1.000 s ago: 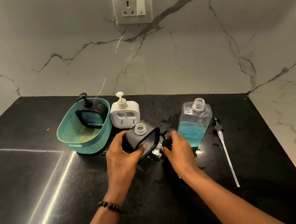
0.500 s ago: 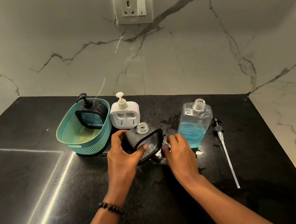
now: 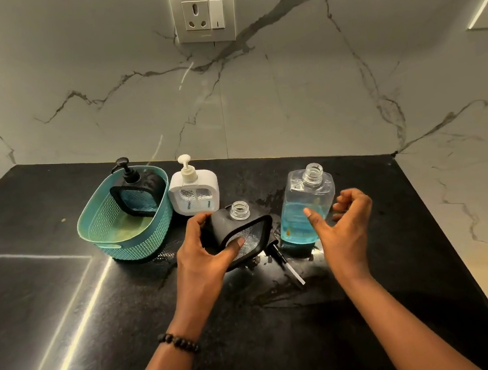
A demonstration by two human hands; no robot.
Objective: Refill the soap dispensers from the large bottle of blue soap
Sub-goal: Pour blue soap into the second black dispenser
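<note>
My left hand (image 3: 202,258) grips a black soap dispenser (image 3: 229,225), tilted on the counter, its clear threaded neck uncapped. Its black pump (image 3: 284,260) with a white tube lies on the wet counter just right of it. The large clear bottle of blue soap (image 3: 296,209) stands upright and uncapped, under half full. My right hand (image 3: 343,228) hovers in front of the bottle's right side, fingers apart and holding nothing. A white dispenser (image 3: 194,193) with its pump on stands behind the black one.
A teal basket (image 3: 128,245) at the left holds a second black dispenser (image 3: 138,196) with its pump on. The black countertop (image 3: 70,323) is wet around the bottles. A marble wall with a socket (image 3: 202,11) rises behind; the counter's right edge lies beyond the bottle.
My right hand has let go of the black pump, which now lies on the counter, and has moved right and up to the blue soap bottle. My left hand still holds the black dispenser.
</note>
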